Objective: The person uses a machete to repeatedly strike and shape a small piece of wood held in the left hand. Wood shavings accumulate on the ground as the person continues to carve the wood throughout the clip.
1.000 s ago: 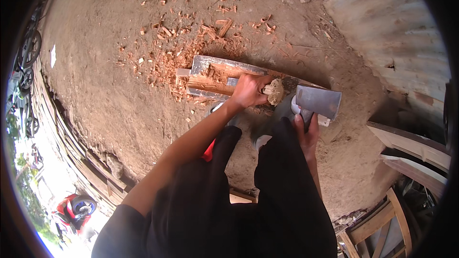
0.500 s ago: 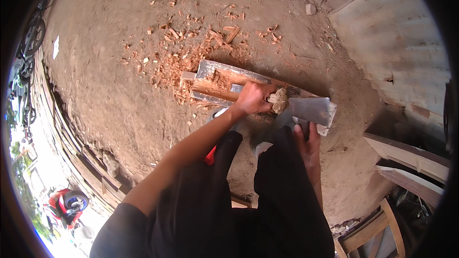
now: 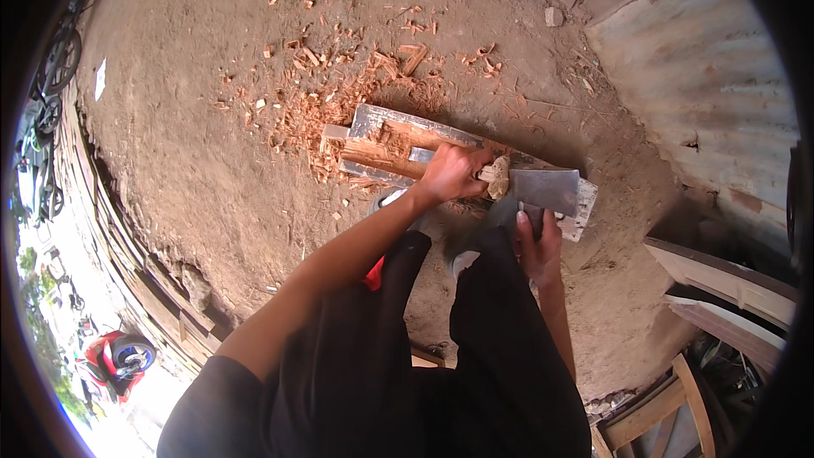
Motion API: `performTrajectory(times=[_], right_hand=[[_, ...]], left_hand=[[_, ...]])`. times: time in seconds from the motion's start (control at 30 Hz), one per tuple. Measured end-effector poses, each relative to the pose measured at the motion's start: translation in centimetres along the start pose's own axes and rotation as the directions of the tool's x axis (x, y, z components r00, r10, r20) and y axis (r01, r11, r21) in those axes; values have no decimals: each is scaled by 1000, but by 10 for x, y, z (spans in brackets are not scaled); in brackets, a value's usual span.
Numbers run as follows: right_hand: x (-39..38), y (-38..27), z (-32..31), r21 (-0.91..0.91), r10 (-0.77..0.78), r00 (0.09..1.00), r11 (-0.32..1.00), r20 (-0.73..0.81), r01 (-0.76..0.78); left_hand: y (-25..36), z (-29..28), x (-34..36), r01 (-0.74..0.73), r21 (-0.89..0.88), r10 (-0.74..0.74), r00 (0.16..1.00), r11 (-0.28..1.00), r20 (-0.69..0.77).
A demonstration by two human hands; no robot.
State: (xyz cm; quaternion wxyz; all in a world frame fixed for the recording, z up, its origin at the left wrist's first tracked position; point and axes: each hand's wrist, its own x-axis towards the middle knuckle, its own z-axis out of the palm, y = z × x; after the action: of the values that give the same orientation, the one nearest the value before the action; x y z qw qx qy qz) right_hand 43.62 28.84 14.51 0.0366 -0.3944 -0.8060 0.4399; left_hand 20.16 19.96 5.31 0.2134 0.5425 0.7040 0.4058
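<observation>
My left hand is closed round a chisel whose battered, frayed wooden handle end points right and whose flat steel blade lies over a roughly carved reddish wood piece. That piece rests on a weathered board with flaking pale paint, laid across the ground before my legs. My right hand grips a tool with a broad, flat grey metal head and a short dark handle. The metal head is beside the chisel's handle end; whether they touch I cannot tell.
Wood shavings litter the dirt ground beyond the board. A corrugated sheet wall stands at the right, above stacked panels and a wooden frame. Long slats run along the left edge, with motorbikes beyond.
The metal head in my right hand has moved left, closer to the chisel's handle end. The view has shifted slightly. My left hand keeps its grip on the chisel.
</observation>
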Motion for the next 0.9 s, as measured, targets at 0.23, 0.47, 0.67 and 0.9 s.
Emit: performTrajectory(times=[0.23,0.47,0.67,0.9], right_hand=[[-9,-20,5,486,214,967,866,-140,-121],[0,-34,-7,403,239,971,888,6,-221],[-7,0,13,170,-123,972,973,-203,158],[-10,-8,6,379,87,976,925,-199,-5]], left_hand=[[3,0,0,35,15,-35,998,999,44],[-2,0,-4,22,18,-22,999,1000,23],[4,4,1,24,21,-26,996,999,81],[0,7,-1,25,60,-31,994,998,101]])
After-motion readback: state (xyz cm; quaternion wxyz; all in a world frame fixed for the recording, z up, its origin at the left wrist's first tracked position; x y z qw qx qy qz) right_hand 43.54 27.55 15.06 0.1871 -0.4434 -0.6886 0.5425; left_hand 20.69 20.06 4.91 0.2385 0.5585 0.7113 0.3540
